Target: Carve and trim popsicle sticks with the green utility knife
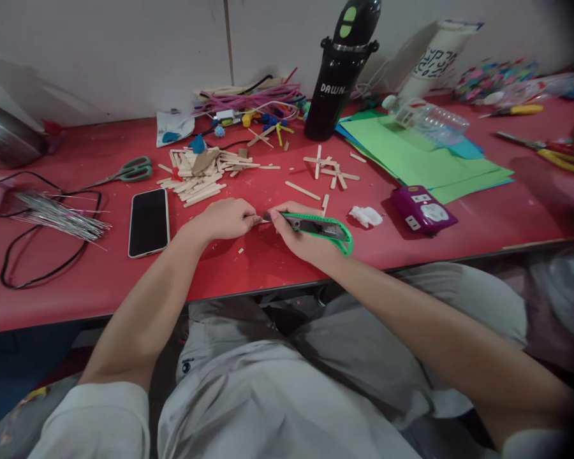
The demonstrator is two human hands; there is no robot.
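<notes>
Here we are at the red bench [229, 274], and my right hand [303, 244] is wrapped around the green-edged craft knife [318, 226], its front end aimed left, low over the near part of the bench. My left hand [227, 218] meets it there, curled in narrow, thumb and fingers pinched together just beside the knife's tip. Is there a bit of wood in that pinch? Too small, I can't tell!

Beyond my left hand sprawls the pile of wooden sticks [203, 182], heaped every which way. A single loose stick [303, 190] lies just past my right hand, and farther back sit the crossed sticks [318, 160], arms pointing all round. Over to the left, the phone [148, 223] lies with its screen dark, the scissors [125, 173] behind it, the bundle of thin wires [64, 217] farther out.

Swing right: a crumpled white lump [366, 216], then the purple plug adapter [421, 210], and behind them green sheets [425, 162] with a clear plastic bottle [435, 121] lying on top. The tall black flask [337, 83] stands upright at the back!
</notes>
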